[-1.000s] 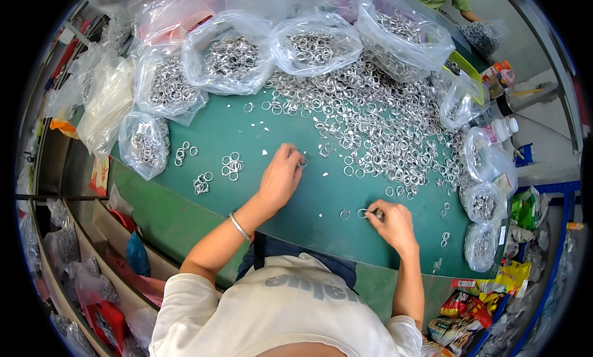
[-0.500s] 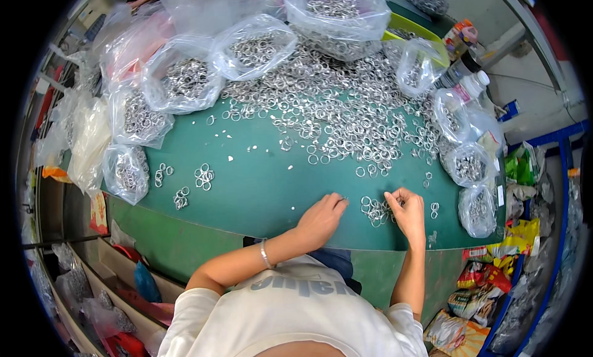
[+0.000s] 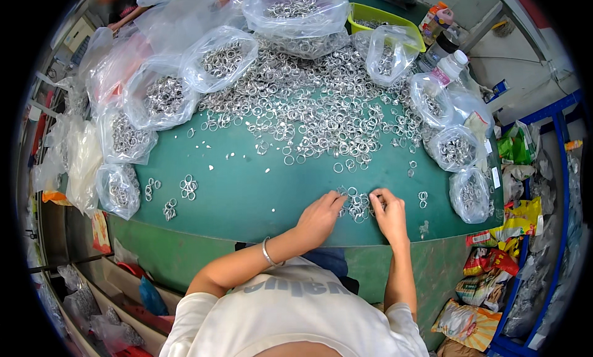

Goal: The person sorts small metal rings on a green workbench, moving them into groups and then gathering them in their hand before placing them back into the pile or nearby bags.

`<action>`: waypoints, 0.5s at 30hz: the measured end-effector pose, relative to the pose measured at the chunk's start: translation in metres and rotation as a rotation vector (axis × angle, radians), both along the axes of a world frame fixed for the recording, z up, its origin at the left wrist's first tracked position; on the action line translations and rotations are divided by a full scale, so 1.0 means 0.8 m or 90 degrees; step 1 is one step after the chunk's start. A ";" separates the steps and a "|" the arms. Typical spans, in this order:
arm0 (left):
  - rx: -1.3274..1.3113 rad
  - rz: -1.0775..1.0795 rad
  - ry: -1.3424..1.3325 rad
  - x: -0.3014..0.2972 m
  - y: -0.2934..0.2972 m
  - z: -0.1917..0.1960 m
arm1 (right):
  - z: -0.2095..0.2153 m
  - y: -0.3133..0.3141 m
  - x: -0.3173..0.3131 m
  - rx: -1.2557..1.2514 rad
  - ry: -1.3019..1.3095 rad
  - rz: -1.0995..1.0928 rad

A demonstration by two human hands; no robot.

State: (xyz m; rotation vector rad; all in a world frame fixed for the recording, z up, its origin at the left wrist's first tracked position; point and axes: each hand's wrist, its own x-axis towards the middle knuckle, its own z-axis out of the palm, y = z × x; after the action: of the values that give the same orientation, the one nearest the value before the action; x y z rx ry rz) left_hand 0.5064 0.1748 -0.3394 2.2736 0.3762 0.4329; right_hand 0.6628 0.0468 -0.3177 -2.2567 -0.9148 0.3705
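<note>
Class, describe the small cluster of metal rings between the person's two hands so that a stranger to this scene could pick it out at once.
Start at the green table and go to its near edge, where the left hand and right hand almost meet. The ring cluster lies between their fingertips. Unlike the big ring pile farther back and the bagged rings around the rim, it is small, loose and right at the fingers.

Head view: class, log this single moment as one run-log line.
left hand: touching small ring cluster | right hand: fingers on same cluster | surface: green table | behind: big ring pile
</note>
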 end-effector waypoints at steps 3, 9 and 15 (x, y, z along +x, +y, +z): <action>0.026 0.036 -0.002 -0.001 0.022 0.013 | 0.007 -0.003 0.016 0.008 0.032 -0.034; 0.160 0.011 -0.017 0.049 0.069 0.004 | 0.012 0.064 0.015 0.100 -0.104 0.103; 0.175 0.052 -0.051 0.044 0.096 -0.013 | -0.008 0.081 0.018 -0.070 -0.194 0.108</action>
State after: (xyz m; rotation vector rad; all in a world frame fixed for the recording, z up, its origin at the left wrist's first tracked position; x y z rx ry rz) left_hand 0.5420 0.2512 -0.3497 2.5032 0.3897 0.6507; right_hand 0.6769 0.1118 -0.3243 -2.3840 -1.2751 0.1540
